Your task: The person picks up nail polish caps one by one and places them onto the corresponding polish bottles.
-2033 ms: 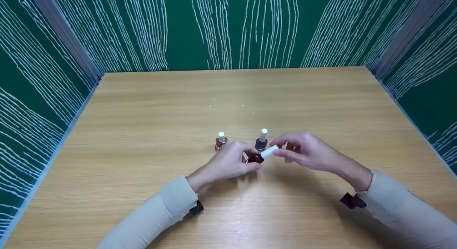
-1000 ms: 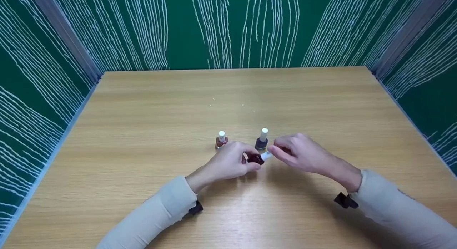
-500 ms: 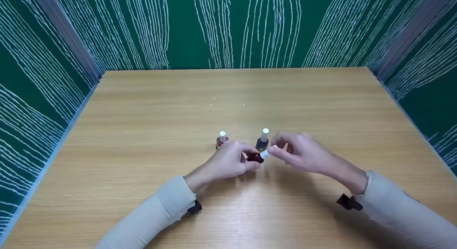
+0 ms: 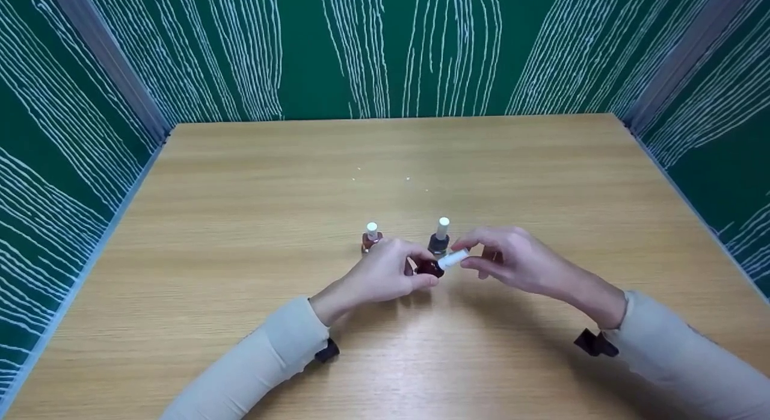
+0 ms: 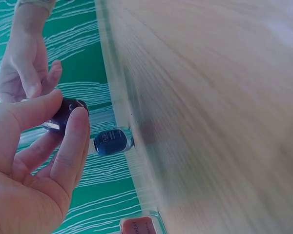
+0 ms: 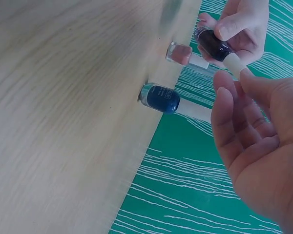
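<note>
A dark red nail polish bottle [image 4: 431,268] with a white cap [image 4: 453,259] is tilted above the table, its cap pointing right and up. My left hand [image 4: 391,272] grips the bottle's glass body between thumb and fingers. At the cap's outer end, my right hand [image 4: 514,257] pinches with thumb and index finger; in the right wrist view the thumb lies against the white cap [image 6: 234,64]. Just behind the hands stands a dark blue nail polish bottle [image 4: 438,243], upright. A reddish nail polish bottle [image 4: 370,239] stands to its left, partly hidden by my left hand.
The wooden table [image 4: 271,185] ends at a green wall [image 4: 307,59] with white streaks, with more such walls on both sides. A few tiny white specks [image 4: 408,179] lie beyond the bottles. A dark wrist device [image 4: 595,343] sits under the right sleeve.
My right hand turned in over the cap, then back out, so more of the white cap shows than half a second ago. The left hand and the standing bottles have stayed in place.
</note>
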### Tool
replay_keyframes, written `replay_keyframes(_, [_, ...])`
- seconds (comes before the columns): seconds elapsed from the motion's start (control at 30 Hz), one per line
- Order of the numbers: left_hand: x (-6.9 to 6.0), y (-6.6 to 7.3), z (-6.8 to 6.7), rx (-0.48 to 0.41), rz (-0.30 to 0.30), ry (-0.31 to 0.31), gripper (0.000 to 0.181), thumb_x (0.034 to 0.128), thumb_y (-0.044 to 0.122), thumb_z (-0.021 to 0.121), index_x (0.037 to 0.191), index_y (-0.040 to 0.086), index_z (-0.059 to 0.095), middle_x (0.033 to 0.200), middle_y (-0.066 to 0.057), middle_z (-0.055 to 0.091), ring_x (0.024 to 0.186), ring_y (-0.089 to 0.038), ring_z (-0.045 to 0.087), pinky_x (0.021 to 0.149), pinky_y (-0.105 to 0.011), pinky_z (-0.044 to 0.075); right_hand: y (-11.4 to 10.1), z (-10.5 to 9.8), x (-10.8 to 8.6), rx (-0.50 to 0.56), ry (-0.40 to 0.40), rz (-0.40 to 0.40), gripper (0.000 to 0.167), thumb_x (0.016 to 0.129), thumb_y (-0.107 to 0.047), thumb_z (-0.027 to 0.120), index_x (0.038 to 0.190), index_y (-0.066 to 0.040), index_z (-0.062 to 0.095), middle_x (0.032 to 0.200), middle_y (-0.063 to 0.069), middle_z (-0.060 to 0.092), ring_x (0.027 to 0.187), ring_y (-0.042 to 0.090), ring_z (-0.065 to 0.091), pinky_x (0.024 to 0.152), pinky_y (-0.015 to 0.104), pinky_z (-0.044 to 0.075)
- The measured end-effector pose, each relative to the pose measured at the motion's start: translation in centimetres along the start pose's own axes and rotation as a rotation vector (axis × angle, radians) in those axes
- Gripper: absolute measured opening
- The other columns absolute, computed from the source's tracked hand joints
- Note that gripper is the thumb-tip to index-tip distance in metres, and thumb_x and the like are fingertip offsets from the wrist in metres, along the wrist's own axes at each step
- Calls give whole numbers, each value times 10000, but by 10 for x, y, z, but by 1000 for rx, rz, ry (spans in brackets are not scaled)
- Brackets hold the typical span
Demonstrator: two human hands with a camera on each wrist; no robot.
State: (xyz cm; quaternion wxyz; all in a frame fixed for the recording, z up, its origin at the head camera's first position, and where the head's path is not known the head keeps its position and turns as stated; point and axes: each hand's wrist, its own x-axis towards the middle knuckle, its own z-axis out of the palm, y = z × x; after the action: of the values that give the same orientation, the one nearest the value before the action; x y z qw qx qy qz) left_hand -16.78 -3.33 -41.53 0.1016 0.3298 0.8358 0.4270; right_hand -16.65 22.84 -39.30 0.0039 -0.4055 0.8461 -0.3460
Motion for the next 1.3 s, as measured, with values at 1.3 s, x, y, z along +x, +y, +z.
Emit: replay_keyframes(1.3, [-1, 2, 2, 14, 23, 1, 111, 939, 178, 752, 1038, 133, 775, 887, 103, 689, 674, -67, 552, 549, -205, 407, 0, 12, 4, -387, 112, -145, 95, 963, -172, 714, 918, -140, 637, 715, -124, 478, 541, -19, 349, 441, 168, 314])
